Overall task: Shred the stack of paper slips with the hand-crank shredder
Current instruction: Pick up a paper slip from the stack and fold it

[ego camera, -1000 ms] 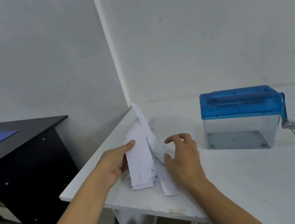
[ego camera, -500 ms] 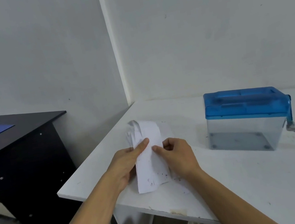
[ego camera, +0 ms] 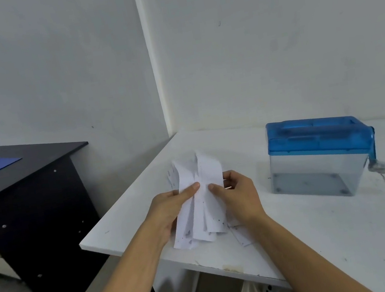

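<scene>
Pinching paper slips [ego camera: 201,170] between them — left hand [ego camera: 171,207], right hand [ego camera: 240,198].

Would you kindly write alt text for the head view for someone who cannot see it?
A person's left hand and right hand pinch a fanned stack of paper slips over the left end of a white table. A blue-lidded hand-crank shredder stands untouched to the right; a black desk stands farther left.

light: soft, even, dim-ish — shadows: faint | focus: slightly soft | edges: wide-angle bowing
</scene>
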`<action>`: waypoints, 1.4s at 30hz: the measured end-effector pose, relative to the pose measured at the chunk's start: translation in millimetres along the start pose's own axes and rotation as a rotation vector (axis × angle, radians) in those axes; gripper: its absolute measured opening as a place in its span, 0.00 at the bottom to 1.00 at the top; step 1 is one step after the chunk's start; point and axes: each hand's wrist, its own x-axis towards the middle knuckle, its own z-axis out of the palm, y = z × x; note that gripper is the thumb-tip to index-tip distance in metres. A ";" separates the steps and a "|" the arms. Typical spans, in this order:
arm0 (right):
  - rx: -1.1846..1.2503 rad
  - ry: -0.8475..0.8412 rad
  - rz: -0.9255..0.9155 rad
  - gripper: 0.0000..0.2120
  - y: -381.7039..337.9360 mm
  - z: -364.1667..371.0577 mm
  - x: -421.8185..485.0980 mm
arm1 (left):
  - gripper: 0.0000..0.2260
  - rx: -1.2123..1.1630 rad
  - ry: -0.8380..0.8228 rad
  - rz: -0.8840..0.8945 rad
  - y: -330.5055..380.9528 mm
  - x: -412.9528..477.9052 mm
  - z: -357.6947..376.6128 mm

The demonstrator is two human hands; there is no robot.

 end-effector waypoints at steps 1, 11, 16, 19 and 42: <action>0.048 0.010 0.012 0.07 -1.0 -1.9 -0.9 | 0.20 0.000 0.020 -0.003 -0.9 -0.1 -1.1; 0.358 -0.073 0.073 0.11 -57.5 -33.9 21.0 | 0.12 0.436 0.321 0.180 -8.4 3.1 12.6; 0.496 -0.220 0.019 0.20 -95.6 -41.7 26.0 | 0.19 0.857 0.419 0.330 2.9 2.6 12.9; 0.389 -0.248 0.027 0.23 -90.6 -36.1 15.6 | 0.16 0.568 0.390 0.561 31.1 -9.4 22.7; 0.262 -0.376 -0.005 0.11 -78.0 -77.8 -30.0 | 0.14 -0.514 -0.419 0.366 120.7 -30.3 95.7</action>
